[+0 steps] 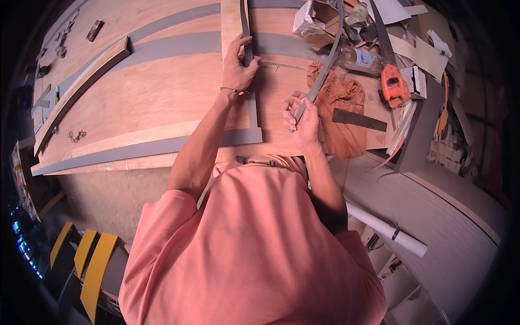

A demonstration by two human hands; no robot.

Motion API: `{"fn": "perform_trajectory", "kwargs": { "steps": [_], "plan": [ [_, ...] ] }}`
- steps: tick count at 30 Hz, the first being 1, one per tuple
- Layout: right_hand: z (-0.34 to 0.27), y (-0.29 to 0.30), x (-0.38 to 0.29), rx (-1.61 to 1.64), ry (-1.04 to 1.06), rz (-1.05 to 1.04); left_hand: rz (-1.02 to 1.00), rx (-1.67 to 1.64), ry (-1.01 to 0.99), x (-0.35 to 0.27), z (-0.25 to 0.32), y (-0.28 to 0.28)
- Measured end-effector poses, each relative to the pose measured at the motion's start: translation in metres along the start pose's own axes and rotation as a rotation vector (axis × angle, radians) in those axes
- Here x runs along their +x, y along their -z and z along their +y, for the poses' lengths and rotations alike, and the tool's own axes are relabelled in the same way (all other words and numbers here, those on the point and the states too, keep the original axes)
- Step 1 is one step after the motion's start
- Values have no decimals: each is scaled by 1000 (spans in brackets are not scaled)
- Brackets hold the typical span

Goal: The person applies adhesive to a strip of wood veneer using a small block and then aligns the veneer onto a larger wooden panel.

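Observation:
A long thin grey strip point(325, 73) runs from my right hand point(304, 118) up to the top edge of the view; my fingers are closed around its lower end. My left hand point(240, 65) lies with spread fingers on a pale wooden board point(231, 24) and its dark grey edge. The thumb and a fingertip touch this edge, but whether they pinch anything is unclear. Below the hand, the grey edge meets a flat grey strip point(162, 148) along the near side of the plywood worktop point(162, 93). A crumpled brown cloth point(345, 97) lies right of my right hand.
On the right are a handsaw with an orange handle point(394, 86), a plastic bottle point(359, 59), an open carton point(321, 22), a dark flat piece point(359, 120) and offcuts. At left lies a long wooden bar point(81, 91). A white roll point(390, 231) rests lower right.

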State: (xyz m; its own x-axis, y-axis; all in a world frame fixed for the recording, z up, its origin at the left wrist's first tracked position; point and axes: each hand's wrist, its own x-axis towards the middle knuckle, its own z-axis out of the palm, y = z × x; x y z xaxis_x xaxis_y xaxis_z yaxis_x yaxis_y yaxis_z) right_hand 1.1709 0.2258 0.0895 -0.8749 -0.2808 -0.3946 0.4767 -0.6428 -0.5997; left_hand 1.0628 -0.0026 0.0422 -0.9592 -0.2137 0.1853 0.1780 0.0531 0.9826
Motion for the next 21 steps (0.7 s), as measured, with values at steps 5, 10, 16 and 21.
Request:
{"fn": "perform_trajectory", "kwargs": {
  "steps": [5,10,16,21],
  "plan": [
    [-8,12,1,147,-63,-135,-3,75,-37,-1,3,0],
    [-3,7,0,39,-66,-27,4,100,-95,-2,8,0],
    [-3,15,1,110,-109,-71,1,111,-103,-1,4,1],
    [-3,15,2,132,-112,-84,-18,86,-104,-1,2,2]
  ]
}}
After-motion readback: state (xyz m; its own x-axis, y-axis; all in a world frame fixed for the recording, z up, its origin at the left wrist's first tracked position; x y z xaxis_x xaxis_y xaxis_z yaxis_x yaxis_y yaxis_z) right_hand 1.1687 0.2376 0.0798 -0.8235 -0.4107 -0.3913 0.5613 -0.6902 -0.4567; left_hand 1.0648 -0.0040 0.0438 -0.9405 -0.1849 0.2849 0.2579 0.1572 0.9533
